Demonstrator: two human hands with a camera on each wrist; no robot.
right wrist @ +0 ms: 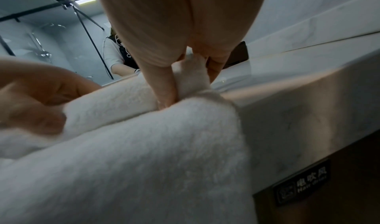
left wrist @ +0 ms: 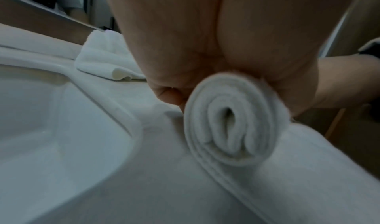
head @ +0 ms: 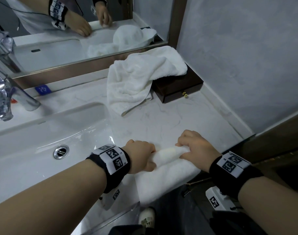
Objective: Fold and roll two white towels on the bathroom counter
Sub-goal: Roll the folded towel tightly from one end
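Head view shows both hands set at opposite ends of a partly rolled white terry towel point(head: 168, 155) lying near the front edge of the white marble-patterned bathroom counter point(head: 161, 119), just right of the white ceramic sink basin point(head: 43, 133). The left hand point(head: 141, 155) has its fingers curled over the left end of the roll; the right hand point(head: 195, 148) grips the right end, thumb on the near side and fingers over the far side. Placing one hand at each end appears intended to keep the roll even across its width and to stop the layers from telescoping sideways. The unrolled tail of this towel lies flat toward the person and drapes over the counter's front edge, so the roll is judged to be advancing toward the person. From the left wrist view, the roll's end face point(left wrist: 234, 130) shows a tight spiral of several folded layers around a small flattened core, with the free layers leading off beneath it. The right wrist view shows the right thumb pressed into the seam between roll and flat tail, which should hold tension. The pile looks thick and soft, so it will likely spring open if released early. A second white towel point(head: 133, 82) lies crumpled at the back, partly draped over a dark brown wooden drawer box point(head: 178, 89) with a small brass knob; it is not yet folded.
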